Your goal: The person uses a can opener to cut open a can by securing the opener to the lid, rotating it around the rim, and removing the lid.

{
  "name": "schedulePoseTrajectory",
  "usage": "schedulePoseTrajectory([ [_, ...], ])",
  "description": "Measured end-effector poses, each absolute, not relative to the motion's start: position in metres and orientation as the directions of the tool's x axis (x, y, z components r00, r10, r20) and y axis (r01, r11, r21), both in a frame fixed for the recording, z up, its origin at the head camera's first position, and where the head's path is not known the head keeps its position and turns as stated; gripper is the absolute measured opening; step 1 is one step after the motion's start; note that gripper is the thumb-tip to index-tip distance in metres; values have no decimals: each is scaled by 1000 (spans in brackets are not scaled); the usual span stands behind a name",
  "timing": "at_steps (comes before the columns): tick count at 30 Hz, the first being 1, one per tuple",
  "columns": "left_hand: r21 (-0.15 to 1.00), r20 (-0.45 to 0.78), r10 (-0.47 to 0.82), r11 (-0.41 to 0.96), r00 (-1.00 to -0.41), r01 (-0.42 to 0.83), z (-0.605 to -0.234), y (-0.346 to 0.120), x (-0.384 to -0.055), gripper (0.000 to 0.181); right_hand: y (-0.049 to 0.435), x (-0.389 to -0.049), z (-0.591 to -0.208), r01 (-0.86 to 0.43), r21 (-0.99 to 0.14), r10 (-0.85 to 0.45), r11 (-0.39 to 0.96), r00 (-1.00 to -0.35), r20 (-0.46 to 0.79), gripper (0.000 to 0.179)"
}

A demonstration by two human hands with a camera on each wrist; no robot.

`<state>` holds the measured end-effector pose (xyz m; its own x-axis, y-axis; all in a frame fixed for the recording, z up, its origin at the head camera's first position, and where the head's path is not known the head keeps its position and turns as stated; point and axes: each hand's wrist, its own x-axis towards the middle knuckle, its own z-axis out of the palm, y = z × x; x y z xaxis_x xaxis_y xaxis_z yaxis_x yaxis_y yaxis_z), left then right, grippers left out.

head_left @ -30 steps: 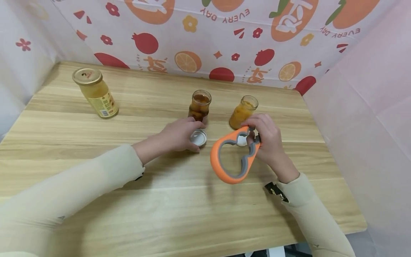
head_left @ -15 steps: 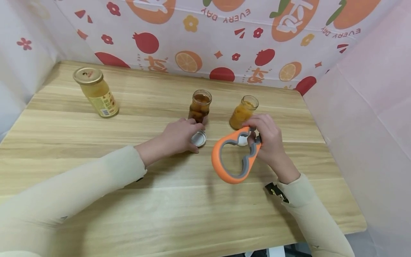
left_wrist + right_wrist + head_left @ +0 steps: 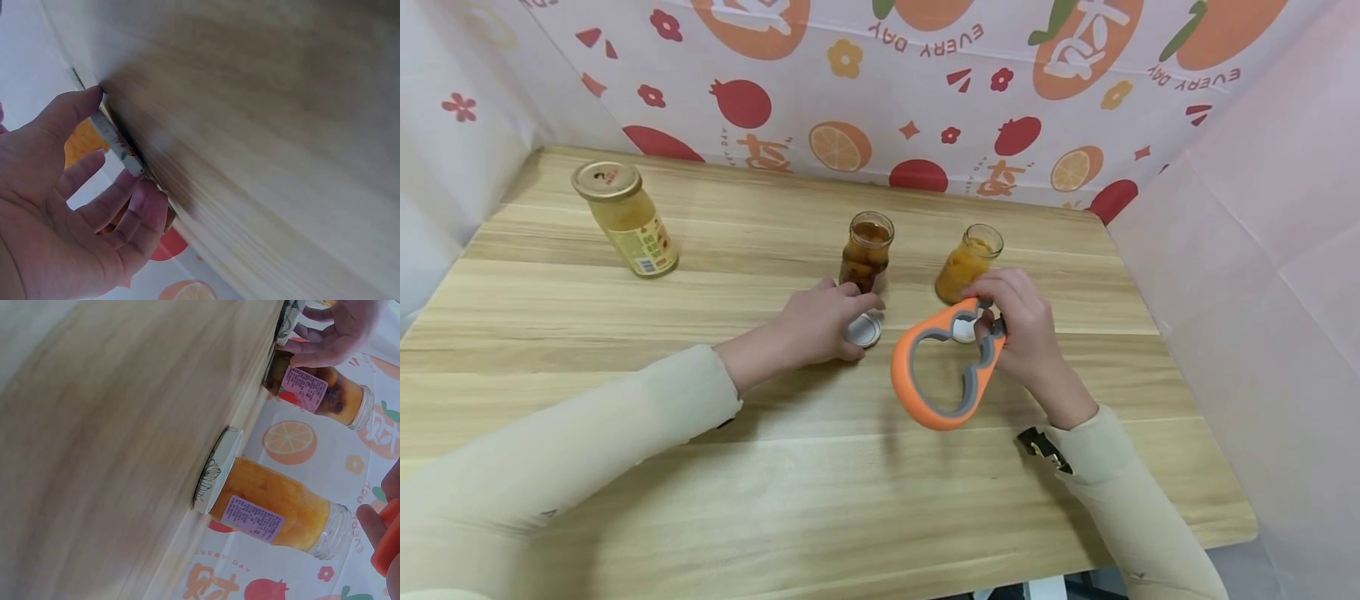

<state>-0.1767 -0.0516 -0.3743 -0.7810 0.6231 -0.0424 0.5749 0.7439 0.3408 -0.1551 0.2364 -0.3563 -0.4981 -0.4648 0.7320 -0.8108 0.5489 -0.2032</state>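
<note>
My left hand [image 3: 822,323] pinches a jar lid [image 3: 863,331], white inside up, low over the table; in the left wrist view the thumb and fingertips stand at opposite edges of the lid [image 3: 119,142]. Just behind it is an uncapped glass jar of dark brown fruit [image 3: 867,250]. My right hand [image 3: 1022,321] grips an orange jar opener [image 3: 917,387] with grey toothed inner edges, held above the table. Behind that hand stands an uncapped jar of orange fruit [image 3: 962,271]. A second lid [image 3: 219,470] lies in front of this jar, partly hidden by the opener in the head view.
A taller jar [image 3: 625,218] with a gold lid and yellow contents stands at the back left of the wooden table [image 3: 760,517]. A fruit-printed cloth [image 3: 865,100] hangs behind the table, with pale cloth at both sides.
My left hand and its lid have shifted slightly towards me, away from the brown fruit jar. The right hand keeps the jar opener in nearly the same place.
</note>
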Motion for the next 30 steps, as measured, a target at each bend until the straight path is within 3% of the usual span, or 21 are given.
schedulePoseTrajectory([
  [8, 348, -50, 622, 744, -782, 570, -374, -50, -175, 67, 235, -155, -353, -812, -194, -474, 551, -495, 728, 31],
  [18, 500, 15, 626, 670, -780, 548, -362, -64, -164, 65, 236, -154, -355, -814, -182, -472, 552, -485, 736, 29],
  [26, 630, 269, 470, 574, -841, 522, -332, -110, -151, 51, 239, -153, -357, -806, -229, -452, 546, -514, 729, 26],
  [30, 593, 484, 330, 557, -810, 581, -314, -141, -146, 47, 240, -152, -357, -798, -226, -456, 559, -523, 720, 28],
])
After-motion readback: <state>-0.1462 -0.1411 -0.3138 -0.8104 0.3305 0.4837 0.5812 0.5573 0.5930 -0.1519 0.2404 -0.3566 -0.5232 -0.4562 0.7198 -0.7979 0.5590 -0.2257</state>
